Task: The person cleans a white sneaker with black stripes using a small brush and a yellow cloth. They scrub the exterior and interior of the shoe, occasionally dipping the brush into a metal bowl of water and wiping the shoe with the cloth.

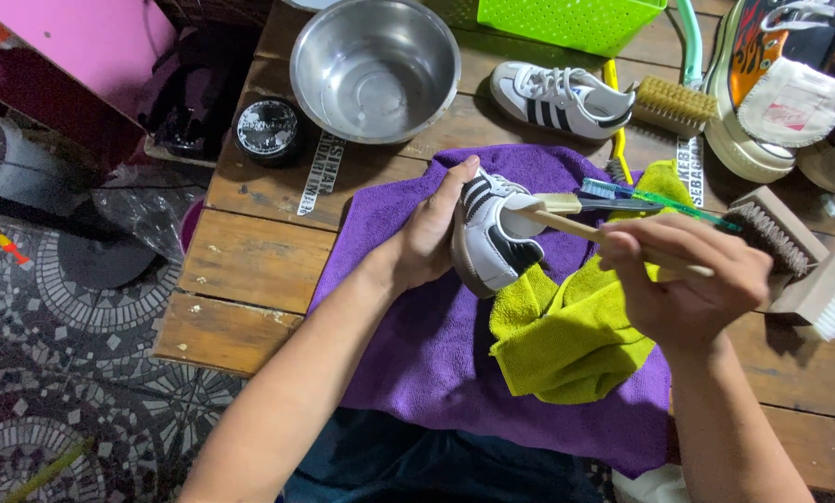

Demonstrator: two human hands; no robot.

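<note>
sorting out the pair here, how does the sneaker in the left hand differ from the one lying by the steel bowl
The held sneaker is gripped by the left hand and tipped on its side over the purple towel; the other sneaker sits upright on the bare wooden table. The held one has a wooden-handled brush from the right hand at it; the other is untouched. Both are white with black stripes.

Bright, even light from above, colours saturated. Soft glare patches inside the round stainless steel bowl (pixel 376 67); short soft shadows fall just below and left of that bowl onto the brown wooden plank table (pixel 250 279). Mosaic tile floor (pixel 54 373), far left of the bowl, is dimmer. Slight motion blur on the right hand (pixel 688 279). Wide-angle bending at frame edges; centre sharp.
</note>
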